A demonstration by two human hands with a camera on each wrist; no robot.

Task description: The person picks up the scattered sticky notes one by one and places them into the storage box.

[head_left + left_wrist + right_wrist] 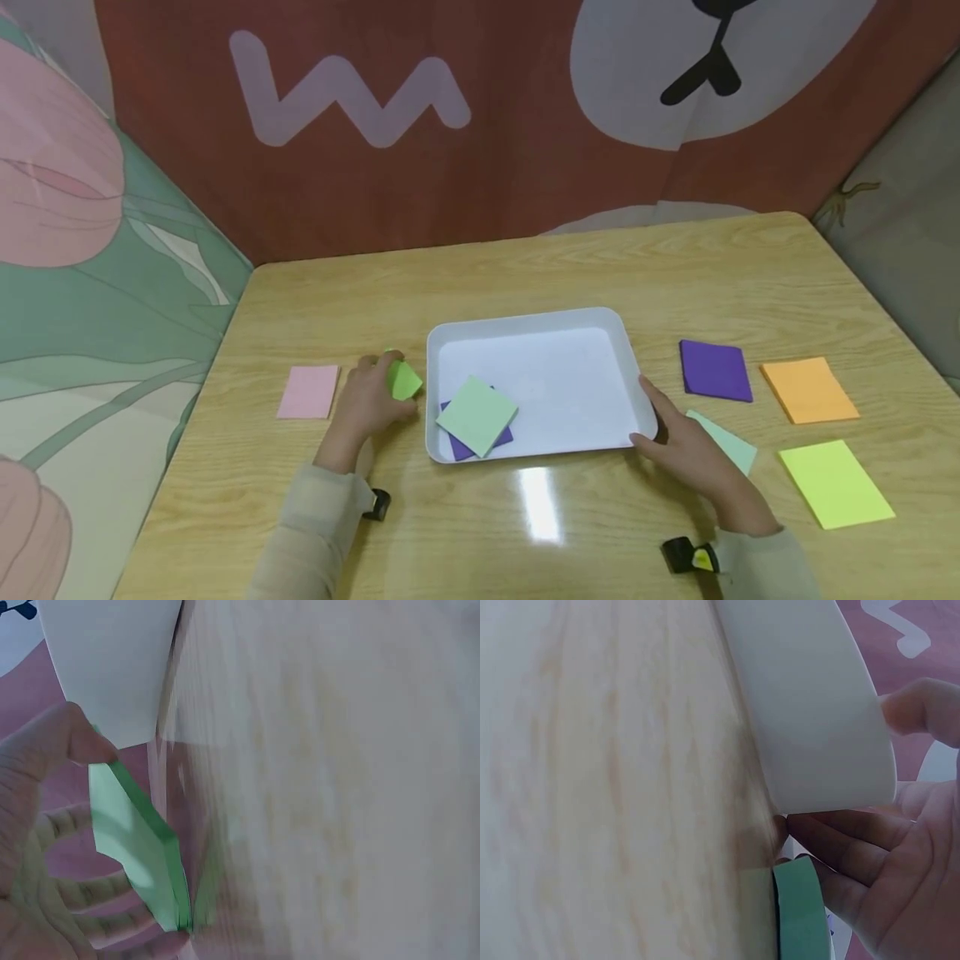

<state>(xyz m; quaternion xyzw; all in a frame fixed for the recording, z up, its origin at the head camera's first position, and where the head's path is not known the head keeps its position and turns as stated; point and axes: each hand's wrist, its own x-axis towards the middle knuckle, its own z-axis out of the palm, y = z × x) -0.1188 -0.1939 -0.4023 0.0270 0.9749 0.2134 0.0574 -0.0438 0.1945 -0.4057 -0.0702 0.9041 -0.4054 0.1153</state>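
My left hand (367, 398), just left of the white tray (570, 375), holds a bright green sticky note pad (403, 382). In the left wrist view the thumb presses one corner of this tilted pad, and the fingers reach its far edge. My right hand (693, 454) grips the tray's right end near the front corner, thumb at the rim and fingers against the outer side. Inside the tray, toward its left, a mint green pad (477, 415) lies turned across a purple pad (459, 448), covering most of it.
A pink pad (309, 392) lies left of my left hand. Beyond the tray's right side are a purple pad (715, 371), an orange pad (810, 390) and a yellow pad (836, 483). Another mint pad (727, 442) is partly hidden by my right hand.
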